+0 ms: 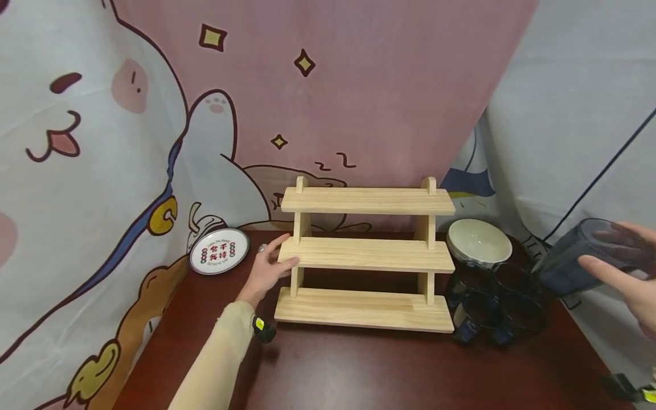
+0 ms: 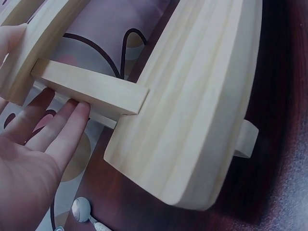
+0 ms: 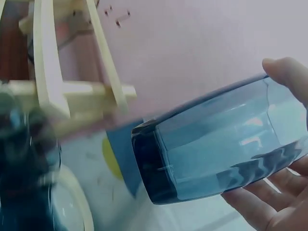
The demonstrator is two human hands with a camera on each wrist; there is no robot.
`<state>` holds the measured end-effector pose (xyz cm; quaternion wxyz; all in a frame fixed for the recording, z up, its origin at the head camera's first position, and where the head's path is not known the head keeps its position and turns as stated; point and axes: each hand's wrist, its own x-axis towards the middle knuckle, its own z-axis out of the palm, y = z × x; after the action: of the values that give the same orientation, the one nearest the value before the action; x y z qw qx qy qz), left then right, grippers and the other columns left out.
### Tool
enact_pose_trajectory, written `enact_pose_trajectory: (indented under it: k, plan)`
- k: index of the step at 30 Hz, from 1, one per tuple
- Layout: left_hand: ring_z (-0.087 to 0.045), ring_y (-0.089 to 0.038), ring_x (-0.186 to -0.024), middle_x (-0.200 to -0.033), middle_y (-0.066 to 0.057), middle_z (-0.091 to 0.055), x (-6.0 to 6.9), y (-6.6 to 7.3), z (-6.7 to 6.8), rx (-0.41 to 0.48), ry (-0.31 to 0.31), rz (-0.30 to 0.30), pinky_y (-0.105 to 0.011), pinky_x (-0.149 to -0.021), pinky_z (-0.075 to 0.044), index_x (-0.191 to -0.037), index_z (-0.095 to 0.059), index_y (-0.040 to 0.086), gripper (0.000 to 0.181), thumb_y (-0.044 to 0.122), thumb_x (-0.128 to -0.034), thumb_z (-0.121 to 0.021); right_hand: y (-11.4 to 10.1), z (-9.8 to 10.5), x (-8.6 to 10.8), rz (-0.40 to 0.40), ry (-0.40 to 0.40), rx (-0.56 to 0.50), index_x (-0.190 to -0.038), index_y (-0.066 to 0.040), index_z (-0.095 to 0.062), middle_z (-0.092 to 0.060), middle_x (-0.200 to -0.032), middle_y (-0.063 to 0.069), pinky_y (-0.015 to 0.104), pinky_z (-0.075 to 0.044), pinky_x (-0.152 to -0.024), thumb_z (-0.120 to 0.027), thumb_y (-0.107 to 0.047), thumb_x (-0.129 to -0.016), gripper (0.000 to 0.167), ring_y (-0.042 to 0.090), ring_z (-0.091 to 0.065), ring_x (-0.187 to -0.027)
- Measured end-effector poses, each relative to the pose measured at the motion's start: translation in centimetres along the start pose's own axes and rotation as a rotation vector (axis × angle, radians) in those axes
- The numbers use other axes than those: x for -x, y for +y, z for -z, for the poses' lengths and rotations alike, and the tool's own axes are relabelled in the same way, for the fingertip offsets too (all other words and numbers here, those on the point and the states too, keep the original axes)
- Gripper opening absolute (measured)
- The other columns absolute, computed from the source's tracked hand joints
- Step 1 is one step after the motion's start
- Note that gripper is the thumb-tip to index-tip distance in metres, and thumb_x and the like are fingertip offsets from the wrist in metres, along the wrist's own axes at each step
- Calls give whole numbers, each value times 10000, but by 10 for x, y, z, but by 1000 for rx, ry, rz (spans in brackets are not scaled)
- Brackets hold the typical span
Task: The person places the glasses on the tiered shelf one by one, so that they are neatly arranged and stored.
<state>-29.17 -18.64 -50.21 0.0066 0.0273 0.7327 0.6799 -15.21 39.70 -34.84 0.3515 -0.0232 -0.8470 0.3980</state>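
A three-tier wooden display shelf [image 1: 366, 254] stands on the table. My left hand [image 1: 266, 272] grips the left end of its middle board, thumb at the front edge. In the left wrist view, the fingers of my left hand [image 2: 43, 144] reach under that board against the upright [image 2: 91, 89]. On the far right, my right hand [image 1: 627, 285] holds a clear blue drinking glass [image 1: 579, 259], tilted, above the table's right side. The right wrist view shows the glass [image 3: 216, 144] between thumb and fingers, with nothing visible inside it.
Several dark blue glasses [image 1: 479, 310] stand close together at the shelf's right end. Behind them are stacked white bowls [image 1: 479, 239]. A white plate with red lettering [image 1: 219, 251] leans at the back left. A spoon [image 2: 82, 209] lies near the shelf's left end. Printed cloth [image 1: 384, 102] hangs behind.
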Motion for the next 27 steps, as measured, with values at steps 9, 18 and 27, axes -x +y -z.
enact_pose_trajectory:
  k: [9,18,27]
  plan:
    - [-721,-271,-1076,-1407,-237,-606,1,0,1,-16,-7,2,-516,-944,-607,-1561,-513,321,725,173,-929,-836,-59,-50,-24,-37,-217,-128,-1478,-133,-601,-673,-1171,-217,40,-458,-777,-874,-71,-862,677,-62,-625,-1045]
    - [-721,-275,-1071,-1407,-234,-610,1,0,0,-18,-14,8,-526,-940,-607,-1557,-520,311,722,184,-923,-843,-101,-105,-32,0,-317,-124,-1481,-156,-592,-671,-1237,-101,84,-455,-804,-893,-261,-870,689,12,-625,-1032]
    - [-721,-273,-1070,-1413,-234,-604,0,-1,0,-14,-7,10,-544,-946,-600,-1572,-499,310,745,179,-924,-842,-142,-156,-49,-32,-389,-248,-1470,-194,-594,-634,-1299,-3,164,-503,-839,-890,-359,-864,694,87,-615,-1106]
